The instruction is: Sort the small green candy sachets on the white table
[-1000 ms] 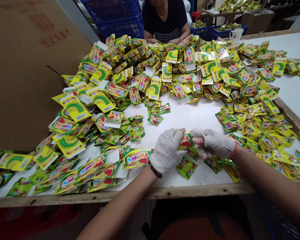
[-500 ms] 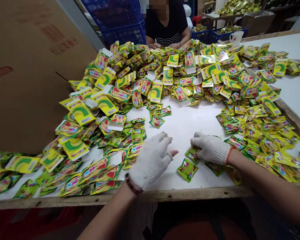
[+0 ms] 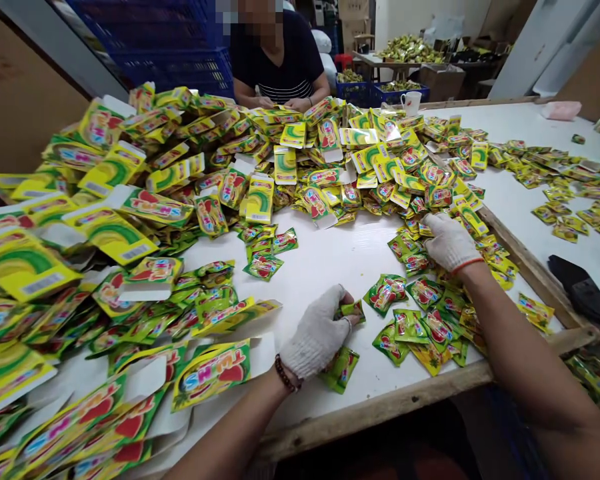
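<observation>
My left hand [image 3: 317, 333], in a white knit glove with a beaded bracelet at the wrist, pinches a small green candy packet [image 3: 353, 309] between thumb and fingers. Just below it another green packet [image 3: 344, 371] lies on the white tabletop. My right hand [image 3: 449, 243], gloved too with an orange cuff, reaches into the loose packets on the right, its fingers curled downward. What those fingers hold, if anything, is hidden. Between my forearms lies a cluster of green candy packets [image 3: 411, 325] with a few yellow ones. Several flat yellow-green candy boxes [image 3: 213, 373] lean in a row to my left.
A big heap of yellow-green candy boxes [image 3: 260, 199] spans the far side and left of the table. A wooden rim [image 3: 380, 407] edges it. A person [image 3: 280, 73] sits opposite. Blue crates [image 3: 175, 67], a mug [image 3: 411, 102] and a black object [image 3: 583, 290] stand around.
My view has turned to the right. My left hand now holds a green packet where it was empty. My right hand has moved from the near packets to those farther away.
</observation>
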`<control>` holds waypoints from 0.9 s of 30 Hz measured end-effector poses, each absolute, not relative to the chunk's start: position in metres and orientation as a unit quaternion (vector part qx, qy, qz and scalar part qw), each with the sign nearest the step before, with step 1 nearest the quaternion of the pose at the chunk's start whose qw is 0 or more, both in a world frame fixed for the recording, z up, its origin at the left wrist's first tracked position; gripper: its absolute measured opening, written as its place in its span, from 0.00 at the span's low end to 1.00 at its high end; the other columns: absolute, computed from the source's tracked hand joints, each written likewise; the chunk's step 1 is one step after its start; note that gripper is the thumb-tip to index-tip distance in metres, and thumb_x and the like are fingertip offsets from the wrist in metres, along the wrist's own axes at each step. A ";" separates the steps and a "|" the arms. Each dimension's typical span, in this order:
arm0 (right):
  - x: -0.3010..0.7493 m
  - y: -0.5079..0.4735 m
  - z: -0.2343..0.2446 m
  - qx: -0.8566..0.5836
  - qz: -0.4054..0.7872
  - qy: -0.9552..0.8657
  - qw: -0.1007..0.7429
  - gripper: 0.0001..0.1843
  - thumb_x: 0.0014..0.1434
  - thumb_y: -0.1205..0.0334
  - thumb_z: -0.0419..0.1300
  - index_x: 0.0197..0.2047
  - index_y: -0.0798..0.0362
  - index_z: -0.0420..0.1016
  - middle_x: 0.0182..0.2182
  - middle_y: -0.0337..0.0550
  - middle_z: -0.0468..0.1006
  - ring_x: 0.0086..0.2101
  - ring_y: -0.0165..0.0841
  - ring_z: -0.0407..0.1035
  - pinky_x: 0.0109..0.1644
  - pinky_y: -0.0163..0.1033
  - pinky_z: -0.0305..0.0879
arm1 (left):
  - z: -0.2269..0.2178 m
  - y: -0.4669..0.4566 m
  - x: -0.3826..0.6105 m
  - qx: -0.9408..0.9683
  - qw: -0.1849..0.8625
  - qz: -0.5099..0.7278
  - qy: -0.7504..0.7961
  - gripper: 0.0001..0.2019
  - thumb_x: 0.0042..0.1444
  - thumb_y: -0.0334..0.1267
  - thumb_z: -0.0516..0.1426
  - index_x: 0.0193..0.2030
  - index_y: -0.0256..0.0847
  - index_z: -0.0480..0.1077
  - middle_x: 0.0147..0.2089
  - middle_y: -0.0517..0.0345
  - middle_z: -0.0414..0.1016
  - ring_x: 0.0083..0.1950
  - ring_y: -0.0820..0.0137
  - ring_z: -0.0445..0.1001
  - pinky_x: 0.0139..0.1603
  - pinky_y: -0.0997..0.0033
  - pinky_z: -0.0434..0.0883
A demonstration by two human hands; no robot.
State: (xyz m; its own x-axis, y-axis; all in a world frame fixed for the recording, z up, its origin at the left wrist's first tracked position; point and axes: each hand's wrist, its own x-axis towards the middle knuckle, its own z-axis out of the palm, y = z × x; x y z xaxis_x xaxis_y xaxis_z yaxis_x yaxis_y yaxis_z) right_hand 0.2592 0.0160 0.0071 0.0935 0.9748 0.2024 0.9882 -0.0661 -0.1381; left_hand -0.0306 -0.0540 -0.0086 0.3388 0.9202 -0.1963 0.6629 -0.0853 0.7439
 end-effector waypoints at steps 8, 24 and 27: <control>0.267 0.033 0.007 -0.759 0.010 -0.630 0.164 0.15 0.56 0.62 0.55 0.45 0.54 0.77 0.40 0.54 0.78 0.43 0.48 0.71 0.46 0.47 0.63 | -0.016 -0.037 -0.047 0.536 0.577 0.353 0.505 0.16 0.50 0.40 0.63 0.44 0.37 0.69 0.39 0.55 0.77 0.38 0.69 0.75 0.40 0.70 0.70; 0.158 -0.028 0.018 -0.480 0.470 -0.726 0.148 0.10 0.50 0.60 0.60 0.24 0.54 0.65 0.24 0.34 0.65 0.26 0.27 0.59 0.28 0.32 0.56 | -0.007 -0.045 -0.046 0.533 0.682 0.303 0.398 0.20 0.49 0.36 0.60 0.50 0.38 0.69 0.43 0.55 0.76 0.40 0.70 0.73 0.41 0.71 0.70; 0.156 -0.031 0.020 -0.501 0.470 -0.712 0.144 0.12 0.47 0.60 0.62 0.22 0.53 0.61 0.23 0.33 0.64 0.25 0.26 0.59 0.28 0.32 0.56 | -0.010 -0.047 -0.042 0.480 0.719 0.326 0.383 0.20 0.51 0.42 0.61 0.50 0.37 0.70 0.40 0.56 0.77 0.39 0.71 0.73 0.42 0.71 0.69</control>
State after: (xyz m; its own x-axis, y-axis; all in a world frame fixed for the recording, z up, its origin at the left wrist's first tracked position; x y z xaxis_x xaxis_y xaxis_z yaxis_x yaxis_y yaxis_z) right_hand 0.1564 -0.0306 0.0198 -0.4553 0.8498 -0.2656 0.5783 0.0555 -0.8139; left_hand -0.0420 -0.0470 -0.0103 0.4929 0.8369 -0.2378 -0.1012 0.3266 0.9397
